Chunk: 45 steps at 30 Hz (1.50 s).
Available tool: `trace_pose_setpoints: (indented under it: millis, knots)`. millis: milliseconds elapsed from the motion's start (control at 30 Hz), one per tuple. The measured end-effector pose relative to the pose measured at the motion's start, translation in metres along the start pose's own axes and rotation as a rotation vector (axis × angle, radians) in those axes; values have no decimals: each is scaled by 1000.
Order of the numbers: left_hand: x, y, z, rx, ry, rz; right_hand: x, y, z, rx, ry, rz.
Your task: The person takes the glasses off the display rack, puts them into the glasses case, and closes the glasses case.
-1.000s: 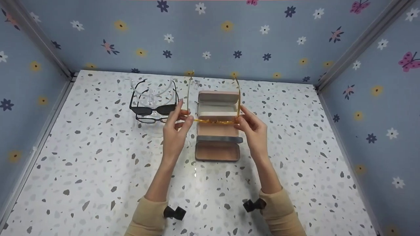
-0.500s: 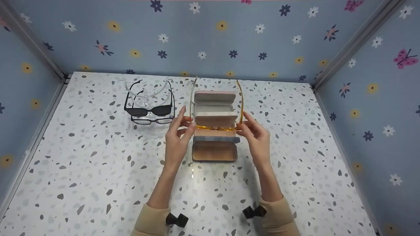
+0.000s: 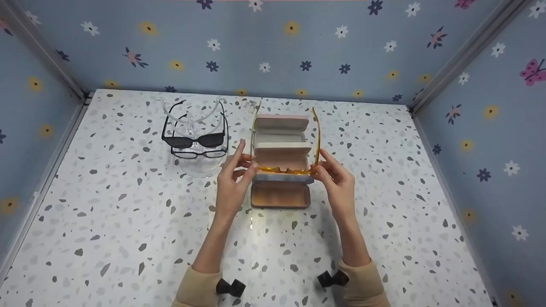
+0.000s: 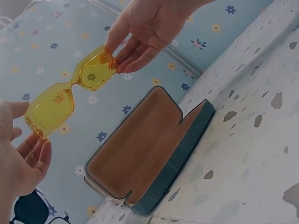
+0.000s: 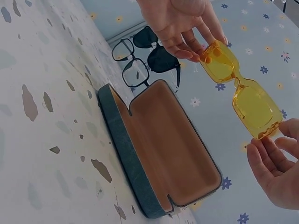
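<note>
Both hands hold a pair of yellow see-through sunglasses (image 3: 300, 172) in the air, temples unfolded and pointing away. My left hand (image 3: 231, 183) pinches the left front corner. At the other corner, the thumb and fingers of my right hand (image 3: 340, 185) do the same. Below them stands a row of opened glasses cases. The front one is a dark teal case (image 3: 280, 207) with a brown lining (image 4: 135, 144), and nothing lies in it. Behind it are a pink-lined case (image 3: 283, 149) and a pale-lined case (image 3: 281, 122), partly covered by the sunglasses and the lids.
Left of the cases, a clear stand (image 3: 202, 170) holds black sunglasses (image 3: 211, 140) and black-framed glasses (image 3: 185, 155). Its clear upper arms curve behind them. A flowered wall (image 3: 273, 47) closes off the back of the speckled table (image 3: 140, 221), with side walls at both ends.
Both hands have brought the yellow sunglasses toward the person and lower in view, from over the middle case to the teal case's lid. The grip looks the same; the cases stay put.
</note>
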<state>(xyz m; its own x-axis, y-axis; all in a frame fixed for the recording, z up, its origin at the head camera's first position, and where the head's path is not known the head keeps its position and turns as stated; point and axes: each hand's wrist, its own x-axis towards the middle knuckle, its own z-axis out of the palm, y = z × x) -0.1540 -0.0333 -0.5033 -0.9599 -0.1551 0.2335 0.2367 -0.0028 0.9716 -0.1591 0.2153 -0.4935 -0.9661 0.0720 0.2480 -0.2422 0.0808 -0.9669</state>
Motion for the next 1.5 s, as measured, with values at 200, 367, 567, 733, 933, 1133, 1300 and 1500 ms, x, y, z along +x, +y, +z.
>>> trace_pose_setpoints:
  millis: [200,367,567,733,933,1133,1300,1500]
  knots:
    - [-3,-2,0,3,-2,-12,-1,0,-2,16,-1,-5]
    - [-5,-3,0,-9,-3,-16,-2,2,-3,15,-4,-12]
    - [-6,-2,2,-20,-4,-24,-2,2,-3,38,-16,-5]
    - [-7,-3,5,-21,-10,-37,-2,1,-5,52,-1,1]
    - [-8,-3,7,-17,0,-41,-3,2,-5,53,-8,9]
    - [-8,-2,6,-1,-6,-26,-4,3,-6,50,-14,6]
    - [-8,-4,4,-6,-12,-17,-4,3,-5,42,-27,7]
    - [-7,-4,3,-16,-43,9,-3,3,-5,64,-28,14]
